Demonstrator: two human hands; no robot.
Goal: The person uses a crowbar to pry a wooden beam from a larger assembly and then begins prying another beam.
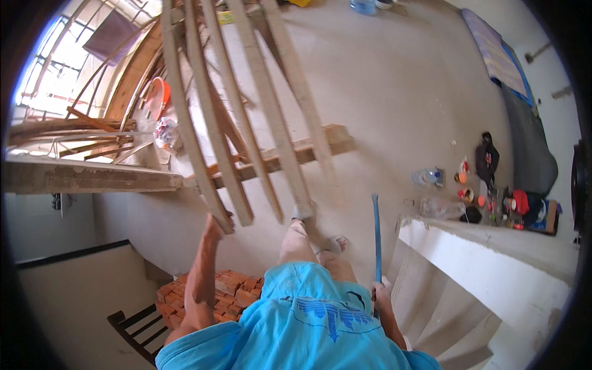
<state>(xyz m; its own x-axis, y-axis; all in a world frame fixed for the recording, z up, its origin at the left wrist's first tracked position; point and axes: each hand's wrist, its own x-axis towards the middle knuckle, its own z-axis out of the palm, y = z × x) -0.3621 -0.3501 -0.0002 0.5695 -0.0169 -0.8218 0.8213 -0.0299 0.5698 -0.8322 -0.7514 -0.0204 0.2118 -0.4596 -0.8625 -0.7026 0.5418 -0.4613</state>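
Note:
My left hand [217, 226] is closed round the near end of the leftmost long wooden batten [185, 114]. Several more wooden battens [266, 86] lie alongside it, running away from me across a thick wooden beam [338, 139]. The rightmost batten looks smeared by motion. At my right side, my right hand [382, 291] grips a slim blue bar [377, 231], which points up and away from me. The bar's lower end is mostly hidden by my hand and shirt.
Stacked red bricks [231, 290] stand at my left by a dark railing [139, 320]. A white-edged low wall [487, 253] and steps lie right. Bottles [428, 177], bags and small items sit on the floor beyond. Timber [74, 132] and an orange hard hat [158, 97] are far left.

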